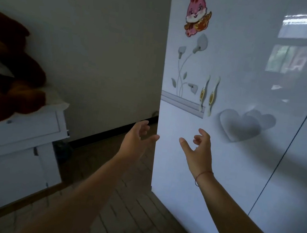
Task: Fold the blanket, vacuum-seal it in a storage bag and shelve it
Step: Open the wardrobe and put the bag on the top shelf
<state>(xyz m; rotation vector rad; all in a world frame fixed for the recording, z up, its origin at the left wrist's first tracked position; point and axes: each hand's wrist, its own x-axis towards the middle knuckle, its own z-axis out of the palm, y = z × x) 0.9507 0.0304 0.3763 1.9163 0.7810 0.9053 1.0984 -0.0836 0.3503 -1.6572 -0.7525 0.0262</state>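
Both my hands reach forward in front of a glossy white wardrobe (239,165). My left hand (136,141) hangs at the wardrobe's left corner, fingers loosely spread, holding nothing. My right hand (196,150) is in front of the wardrobe door, fingers loosely curled and empty, with a red string round the wrist. A pair of white-and-gold door handles (208,95) sits above my right hand. No blanket or storage bag is in view.
A white cabinet (15,149) stands at the left with a brown teddy bear (6,67) on top. A pink rabbit sticker (197,11) and grey heart decals (242,125) mark the wardrobe door. Wooden floor (118,208) runs between cabinet and wardrobe, a grey wall behind.
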